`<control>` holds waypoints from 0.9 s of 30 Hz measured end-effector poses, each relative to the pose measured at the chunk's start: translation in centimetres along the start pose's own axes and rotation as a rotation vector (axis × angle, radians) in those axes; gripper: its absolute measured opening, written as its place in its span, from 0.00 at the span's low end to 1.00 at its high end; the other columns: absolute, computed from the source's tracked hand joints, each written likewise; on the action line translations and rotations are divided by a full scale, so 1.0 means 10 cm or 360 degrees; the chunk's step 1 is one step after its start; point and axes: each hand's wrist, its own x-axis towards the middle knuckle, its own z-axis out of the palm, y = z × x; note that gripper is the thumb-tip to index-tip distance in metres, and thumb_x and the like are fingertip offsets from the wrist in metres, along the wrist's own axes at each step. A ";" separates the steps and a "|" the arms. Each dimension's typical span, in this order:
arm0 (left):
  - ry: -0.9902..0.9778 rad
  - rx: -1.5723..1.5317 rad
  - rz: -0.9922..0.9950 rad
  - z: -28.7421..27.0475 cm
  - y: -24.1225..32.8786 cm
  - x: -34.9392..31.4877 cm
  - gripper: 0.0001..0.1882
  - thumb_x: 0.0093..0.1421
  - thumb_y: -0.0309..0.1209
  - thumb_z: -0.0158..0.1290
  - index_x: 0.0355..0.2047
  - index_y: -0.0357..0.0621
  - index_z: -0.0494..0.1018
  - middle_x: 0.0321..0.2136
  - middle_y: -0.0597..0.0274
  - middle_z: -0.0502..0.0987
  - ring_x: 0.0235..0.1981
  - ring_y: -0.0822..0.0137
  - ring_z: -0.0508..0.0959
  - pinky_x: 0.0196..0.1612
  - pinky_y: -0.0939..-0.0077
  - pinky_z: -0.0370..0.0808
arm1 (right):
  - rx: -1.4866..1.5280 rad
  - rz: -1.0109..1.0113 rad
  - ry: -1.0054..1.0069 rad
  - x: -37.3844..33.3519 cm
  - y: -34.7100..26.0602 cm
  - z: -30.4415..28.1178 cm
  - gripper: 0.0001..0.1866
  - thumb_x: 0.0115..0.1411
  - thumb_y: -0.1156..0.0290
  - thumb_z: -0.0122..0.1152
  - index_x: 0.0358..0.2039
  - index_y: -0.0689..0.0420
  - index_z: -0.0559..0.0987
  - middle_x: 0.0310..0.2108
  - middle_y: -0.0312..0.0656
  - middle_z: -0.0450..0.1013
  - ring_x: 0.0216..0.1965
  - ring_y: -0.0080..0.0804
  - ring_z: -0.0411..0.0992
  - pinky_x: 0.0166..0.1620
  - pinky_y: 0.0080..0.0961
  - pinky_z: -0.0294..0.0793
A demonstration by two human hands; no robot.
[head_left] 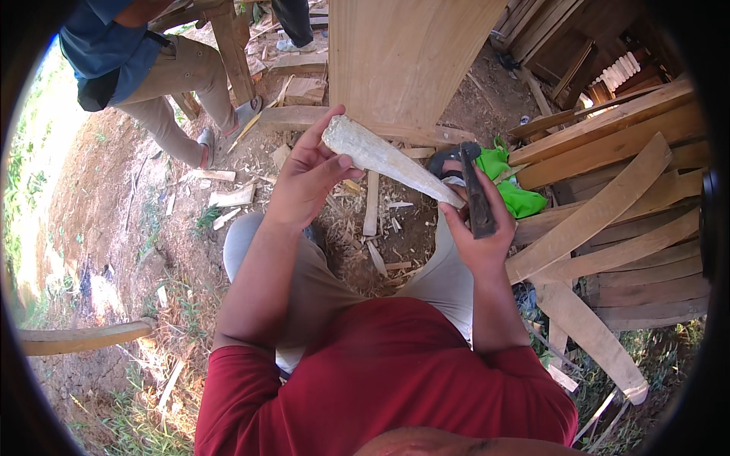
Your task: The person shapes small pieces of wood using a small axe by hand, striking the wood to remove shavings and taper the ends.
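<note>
My left hand (300,182) is closed around the broad end of a pale, tapered piece (384,159), rough and whitish; I cannot tell whether it is wood or stone. It slants down to the right, and its narrow tip meets the fingers of my right hand (487,239). That hand also grips a dark bar-shaped tool (479,201) with a rounded upper end, whose exact kind is unclear. Both things are held in the air above my knees.
A wide wooden board (403,61) stands ahead. Bright green cloth or plastic (521,201) lies beyond my right hand. Curved planks (601,213) are stacked at the right. Offcuts (232,196) and shavings litter the dirt. Another person in beige trousers (182,76) stands at the far left.
</note>
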 end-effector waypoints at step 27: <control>0.0619 0.0244 -0.0047 0.00 -0.03 0.02 0.16 0.68 0.33 0.63 0.48 0.45 0.69 0.39 0.64 0.83 0.36 0.73 0.84 0.39 0.79 0.79 | 0.0800 0.0948 -0.0277 0.07 0.18 0.15 0.19 0.71 0.68 0.60 0.58 0.65 0.75 0.32 0.51 0.82 0.20 0.20 0.67 0.25 0.20 0.69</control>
